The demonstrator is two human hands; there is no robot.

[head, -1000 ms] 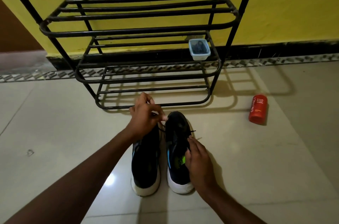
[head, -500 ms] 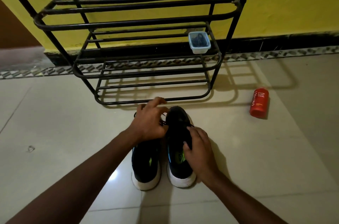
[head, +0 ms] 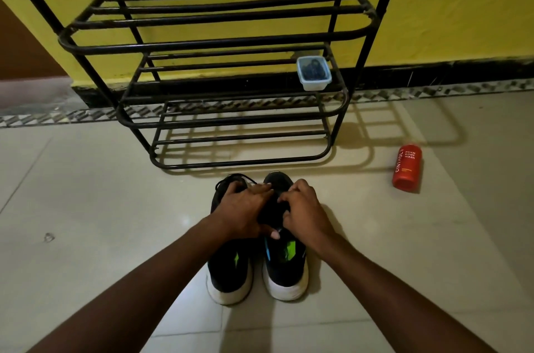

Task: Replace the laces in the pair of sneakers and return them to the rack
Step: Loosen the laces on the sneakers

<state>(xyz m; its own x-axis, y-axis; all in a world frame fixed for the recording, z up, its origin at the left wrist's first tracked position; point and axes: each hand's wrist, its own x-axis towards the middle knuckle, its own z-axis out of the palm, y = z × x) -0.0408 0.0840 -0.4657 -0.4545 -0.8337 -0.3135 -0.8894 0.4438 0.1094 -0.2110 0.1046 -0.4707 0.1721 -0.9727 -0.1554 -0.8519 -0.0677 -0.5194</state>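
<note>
Two black sneakers with white soles stand side by side on the floor, heels toward me: the left sneaker (head: pixel 229 271) and the right sneaker (head: pixel 284 266). My left hand (head: pixel 245 209) lies across both, fingers stretched over to the right sneaker's lace area, thumb spread lower on it. My right hand (head: pixel 306 211) sits on the right sneaker with fingers curled into its black laces. A loose black lace (head: pixel 231 178) loops at the left sneaker's toe. The black metal shoe rack (head: pixel 219 43) stands just beyond the toes, against the yellow wall.
A small clear plastic box (head: pixel 314 73) with dark contents sits at the right end of the rack's middle shelf. A red bottle (head: pixel 407 167) stands on the pale tiled floor to the right. The other rack shelves show only bars.
My left hand came down from the toe and now lies flat across the sneakers. My right hand moved up from the heel side to the right sneaker's laces.
</note>
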